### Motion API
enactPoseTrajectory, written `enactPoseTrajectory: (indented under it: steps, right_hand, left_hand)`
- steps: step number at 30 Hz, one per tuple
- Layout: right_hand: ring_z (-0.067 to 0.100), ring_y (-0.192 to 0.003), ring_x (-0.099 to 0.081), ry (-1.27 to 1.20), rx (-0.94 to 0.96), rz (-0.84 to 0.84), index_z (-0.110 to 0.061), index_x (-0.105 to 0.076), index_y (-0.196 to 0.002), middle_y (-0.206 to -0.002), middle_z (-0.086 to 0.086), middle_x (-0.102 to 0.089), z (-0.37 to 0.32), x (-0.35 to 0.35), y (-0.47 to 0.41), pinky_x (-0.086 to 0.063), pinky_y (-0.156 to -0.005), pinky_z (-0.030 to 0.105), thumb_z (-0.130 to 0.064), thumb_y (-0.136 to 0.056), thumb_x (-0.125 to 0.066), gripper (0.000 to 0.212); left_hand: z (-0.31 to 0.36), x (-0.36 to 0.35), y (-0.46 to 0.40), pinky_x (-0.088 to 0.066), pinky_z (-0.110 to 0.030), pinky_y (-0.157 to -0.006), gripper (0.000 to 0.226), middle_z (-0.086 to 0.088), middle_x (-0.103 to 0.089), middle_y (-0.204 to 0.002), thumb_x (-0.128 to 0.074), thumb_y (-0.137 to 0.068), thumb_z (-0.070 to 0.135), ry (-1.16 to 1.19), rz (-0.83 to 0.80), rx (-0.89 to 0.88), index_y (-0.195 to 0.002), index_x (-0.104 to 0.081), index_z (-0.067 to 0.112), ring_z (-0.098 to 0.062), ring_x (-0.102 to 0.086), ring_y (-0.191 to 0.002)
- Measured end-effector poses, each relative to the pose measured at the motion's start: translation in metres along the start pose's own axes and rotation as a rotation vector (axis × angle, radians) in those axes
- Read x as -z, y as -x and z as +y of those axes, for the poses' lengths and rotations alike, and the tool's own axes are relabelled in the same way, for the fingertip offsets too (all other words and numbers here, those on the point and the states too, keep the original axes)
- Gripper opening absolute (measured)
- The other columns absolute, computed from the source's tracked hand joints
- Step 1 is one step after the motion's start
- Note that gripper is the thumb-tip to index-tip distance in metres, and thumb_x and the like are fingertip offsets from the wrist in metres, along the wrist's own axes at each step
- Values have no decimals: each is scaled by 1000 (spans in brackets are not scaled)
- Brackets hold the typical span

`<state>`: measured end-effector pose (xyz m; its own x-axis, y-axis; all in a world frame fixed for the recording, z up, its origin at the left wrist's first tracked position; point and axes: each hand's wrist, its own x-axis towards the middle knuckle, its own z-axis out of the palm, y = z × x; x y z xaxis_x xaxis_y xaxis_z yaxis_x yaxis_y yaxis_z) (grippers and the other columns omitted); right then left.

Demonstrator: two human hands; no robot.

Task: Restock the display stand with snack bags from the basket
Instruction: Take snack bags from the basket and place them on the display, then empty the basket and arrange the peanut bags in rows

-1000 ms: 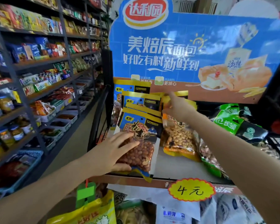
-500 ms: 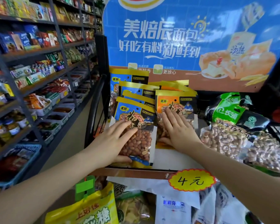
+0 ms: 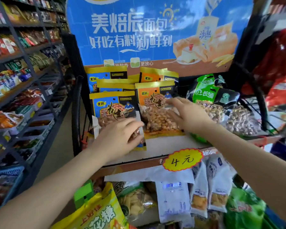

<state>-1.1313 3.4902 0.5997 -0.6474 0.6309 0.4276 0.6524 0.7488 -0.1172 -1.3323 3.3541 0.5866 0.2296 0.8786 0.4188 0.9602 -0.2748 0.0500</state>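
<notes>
The display stand's upper shelf (image 3: 163, 144) holds two rows of peanut bags leaning back in stacks. The front blue peanut bag (image 3: 112, 109) stands at the left, with my left hand (image 3: 120, 138) lying on its lower half and my fingers curled at its right edge. Beside it stands the front orange peanut bag (image 3: 153, 100). Over its right side is my right hand (image 3: 186, 114), flat, with fingers spread and holding nothing. No basket shows clearly in view.
Green-topped nut bags (image 3: 203, 95) lie to the right on the same shelf. A yellow price tag (image 3: 182, 160) hangs on the shelf's front edge. White bags (image 3: 172, 200) and a yellow bag (image 3: 96, 212) fill the tier below. Stocked store shelving (image 3: 23, 80) runs along the left aisle.
My right hand set the orange bag upright beside the blue one and has slid to its right side. The left hand stayed on the blue bag, fingers curling at its edge.
</notes>
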Motion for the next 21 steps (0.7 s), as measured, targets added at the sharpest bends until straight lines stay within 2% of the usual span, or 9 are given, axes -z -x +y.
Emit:
enactPoseTrajectory:
  steps: [2,5,7,8,10,12,14,18,21]
  right_hand:
    - [33,-90,-62,-9,-65,130,-11,-57,-114,-106,11,-65,7,16,29,-48,-65,37,-31,-94,-45,31]
    - [31,-67,-60,-23,-172,249,-8,-62,-95,-78,7,-63,20,41,98,-49,-51,39,-25,-88,-47,24]
    - [25,-58,-54,-12,-282,241,-7,-62,-91,-68,0,-55,33,53,159,-41,-46,32,-23,-88,-47,22]
    - [25,-56,-53,10,-340,224,-8,-62,-90,-67,-1,-54,42,56,191,-37,-47,29,-24,-89,-47,22]
    - [31,-65,-60,77,-503,152,-12,-62,-92,-72,3,-59,63,53,256,-39,-50,30,-26,-90,-49,19]
    - [34,-83,-64,128,-715,13,-18,-60,-93,-88,9,-67,89,46,321,-47,-61,37,-31,-91,-47,18]
    - [34,-93,-64,152,-892,-137,-17,-56,-93,-100,9,-68,113,42,386,-47,-67,38,-33,-93,-43,21]
    - [34,-91,-64,123,-1105,-324,-15,-55,-95,-101,10,-67,155,41,524,-48,-68,35,-34,-93,-40,24]
    - [33,-87,-63,53,-1255,-436,-14,-56,-95,-99,11,-66,186,46,624,-46,-66,33,-31,-93,-38,25]
  left_hand:
    - [29,-3,-20,-52,-29,-53,50,-3,-70,-98,-31,-84,43,98,2,-114,-112,-62,16,-20,-65,-72]
    - [85,-22,-42,-45,-22,-45,41,-6,-70,-93,-38,-86,34,202,19,-297,-106,-65,12,-17,-61,-60]
    - [127,-44,-45,-41,-21,-41,35,-7,-67,-103,-43,-89,31,246,-16,-389,-111,-63,12,-16,-57,-52]
    - [147,-61,-45,-39,-22,-41,34,-6,-63,-110,-44,-93,31,262,-62,-412,-117,-60,14,-14,-53,-51]
    - [190,-96,-37,-46,-30,-51,40,-4,-57,-119,-36,-96,37,237,-214,-460,-127,-50,18,-19,-58,-70]
    - [239,-131,-26,-49,-34,-62,49,-4,-56,-118,-23,-95,44,137,-366,-563,-129,-47,17,-27,-59,-94]
    - [292,-167,-15,-48,-37,-70,43,-6,-55,-118,-30,-96,40,39,-528,-622,-127,-47,15,-30,-56,-105]
    - [399,-251,10,-49,-41,-78,31,-11,-59,-112,-39,-93,34,-10,-802,-658,-110,-53,12,-33,-57,-106]
    - [480,-303,23,-49,-40,-81,30,-11,-60,-113,-40,-92,33,24,-950,-629,-109,-53,12,-33,-57,-106]
